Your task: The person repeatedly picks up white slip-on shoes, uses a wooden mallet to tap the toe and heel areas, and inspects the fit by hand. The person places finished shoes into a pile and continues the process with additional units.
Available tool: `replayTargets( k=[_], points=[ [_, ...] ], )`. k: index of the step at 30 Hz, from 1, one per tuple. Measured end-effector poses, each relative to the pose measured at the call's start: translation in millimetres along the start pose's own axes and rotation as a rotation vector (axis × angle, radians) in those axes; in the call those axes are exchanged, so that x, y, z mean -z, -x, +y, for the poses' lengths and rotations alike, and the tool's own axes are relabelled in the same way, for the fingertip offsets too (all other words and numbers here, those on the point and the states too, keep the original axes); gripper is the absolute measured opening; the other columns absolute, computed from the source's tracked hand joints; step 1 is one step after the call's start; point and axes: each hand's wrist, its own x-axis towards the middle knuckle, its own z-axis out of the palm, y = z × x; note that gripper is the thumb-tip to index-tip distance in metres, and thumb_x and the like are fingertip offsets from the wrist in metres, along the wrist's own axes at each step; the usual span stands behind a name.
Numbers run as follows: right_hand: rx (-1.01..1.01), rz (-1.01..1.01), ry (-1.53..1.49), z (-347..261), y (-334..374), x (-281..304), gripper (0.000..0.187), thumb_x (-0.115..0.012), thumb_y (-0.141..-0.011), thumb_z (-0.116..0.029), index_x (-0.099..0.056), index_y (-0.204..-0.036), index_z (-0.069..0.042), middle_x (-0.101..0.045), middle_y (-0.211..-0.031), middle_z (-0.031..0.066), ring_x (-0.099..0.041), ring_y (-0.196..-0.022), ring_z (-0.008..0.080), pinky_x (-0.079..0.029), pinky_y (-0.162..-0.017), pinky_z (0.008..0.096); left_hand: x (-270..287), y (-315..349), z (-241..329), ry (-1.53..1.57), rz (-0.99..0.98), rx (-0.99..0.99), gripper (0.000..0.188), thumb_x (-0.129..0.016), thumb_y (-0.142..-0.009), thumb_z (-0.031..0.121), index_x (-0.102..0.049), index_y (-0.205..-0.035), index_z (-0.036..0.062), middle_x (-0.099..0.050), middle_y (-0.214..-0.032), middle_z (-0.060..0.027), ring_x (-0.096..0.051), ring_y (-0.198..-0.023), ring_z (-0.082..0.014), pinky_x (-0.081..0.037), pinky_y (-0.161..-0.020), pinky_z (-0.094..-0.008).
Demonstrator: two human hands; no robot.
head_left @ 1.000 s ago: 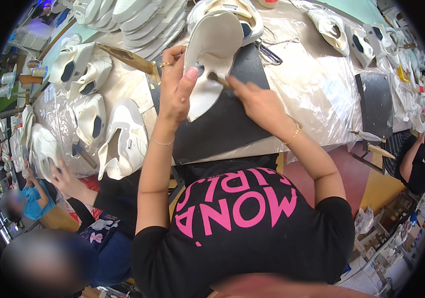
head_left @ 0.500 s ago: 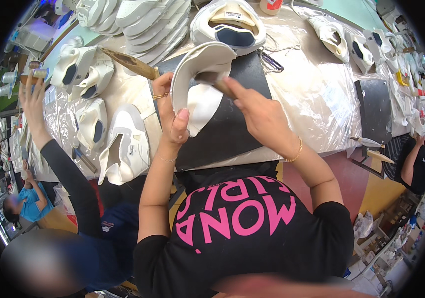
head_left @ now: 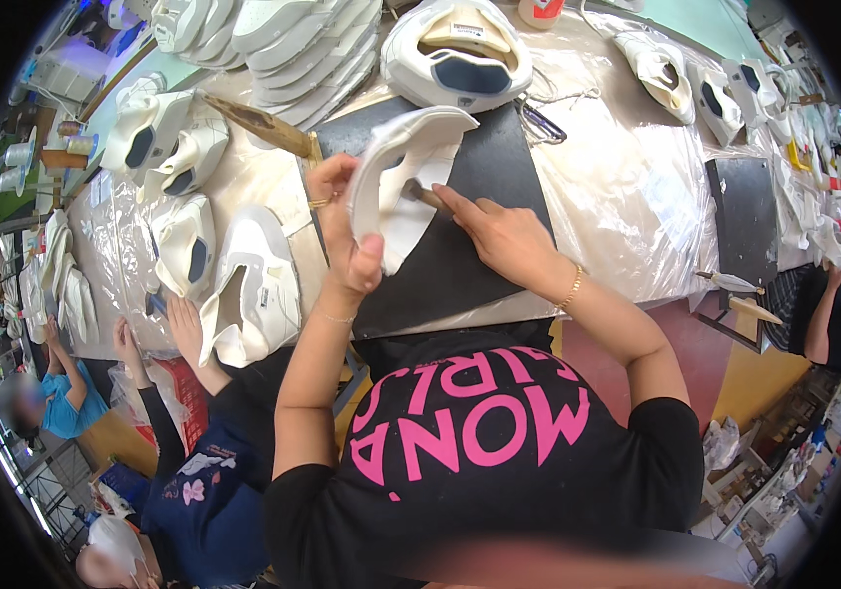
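Note:
My left hand (head_left: 347, 236) is closed around the edge of a curved white shoe upper (head_left: 371, 177), holding it up on its side over a black board (head_left: 440, 285). My right hand (head_left: 511, 245) grips a short wooden-handled tool (head_left: 430, 197) with a small greyish head, whose exact kind I cannot make out. That head is at the hollow inner side of the upper; whether it touches is unclear. Just beyond my left hand, a pointed wooden stick (head_left: 255, 123) slants over the table. A grey-and-white shoe upper (head_left: 253, 285) lies left of my left forearm.
Stacked grey-white pieces (head_left: 307, 59) and a white shoe upper (head_left: 457, 59) stand at the back. Several more uppers (head_left: 182, 245) lie left. A co-worker's hands (head_left: 185, 334) are at the left table edge. A cord (head_left: 568, 93) and a second black board (head_left: 742, 216) are on the right.
The tool's head has come out from deep inside the upper and shows more clearly. The upper has shifted slightly right and down. The left co-worker's raised arm has dropped to the table edge.

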Motion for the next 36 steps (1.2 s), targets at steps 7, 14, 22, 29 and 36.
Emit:
replayTargets(
  k=[7,14,22,29,36],
  points=[
    [0.087,0.216,-0.177,-4.7,7.0,-6.0,0.049,-0.057,-0.093,-0.017,-0.048,-0.141,-0.021,-0.058,-0.072,0.0098,-0.061,-0.056,0.0286,-0.048,-0.047,0.0394,4.3,17.0,-8.0,-0.092,0.049,-0.080,0.084,-0.049,-0.080,0.063,-0.056,-0.115,-0.0125,-0.038,-0.119,-0.0181,-0.044,-0.109,-0.0286,-0.039,-0.093,-0.0393],
    [0.178,0.284,-0.197,-10.8,9.6,-5.7,0.055,-0.058,-0.090,-0.015,-0.046,-0.143,-0.021,-0.056,-0.072,0.0069,-0.059,-0.054,0.0266,-0.047,-0.046,0.0371,10.7,42.0,-23.1,-0.172,0.060,-0.135,0.092,-0.051,-0.076,0.067,-0.048,-0.130,-0.0070,-0.037,-0.119,-0.0180,-0.045,-0.106,-0.0293,-0.039,-0.090,-0.0402],
    [0.145,-0.005,-0.110,-12.0,14.4,-9.7,0.053,-0.060,-0.088,-0.012,-0.049,-0.140,-0.019,-0.055,-0.071,0.0062,-0.060,-0.055,0.0244,-0.048,-0.047,0.0351,20.2,51.9,-23.1,-0.311,-0.046,-0.342,0.089,-0.057,-0.075,0.059,-0.032,-0.142,0.0053,-0.034,-0.118,-0.0180,-0.046,-0.097,-0.0302,-0.044,-0.081,-0.0445],
    [0.190,-0.099,-0.066,-9.9,20.2,-18.2,0.058,-0.060,-0.089,-0.017,-0.044,-0.144,-0.023,-0.057,-0.073,0.0059,-0.062,-0.053,0.0233,-0.047,-0.044,0.0345,23.7,55.9,-12.8,-0.304,-0.119,-0.446,0.088,-0.060,-0.076,0.055,-0.029,-0.144,0.0083,-0.033,-0.112,-0.0175,-0.044,-0.091,-0.0294,-0.043,-0.076,-0.0444],
    [0.163,-0.117,-0.084,-3.3,21.9,-19.8,0.055,-0.059,-0.089,-0.016,-0.047,-0.142,-0.023,-0.057,-0.074,0.0066,-0.062,-0.055,0.0250,-0.049,-0.046,0.0369,12.0,43.4,-12.3,-0.318,-0.010,-0.476,0.086,-0.052,-0.078,0.063,-0.037,-0.139,0.0043,-0.035,-0.113,-0.0183,-0.046,-0.097,-0.0308,-0.043,-0.080,-0.0438]
  ],
)
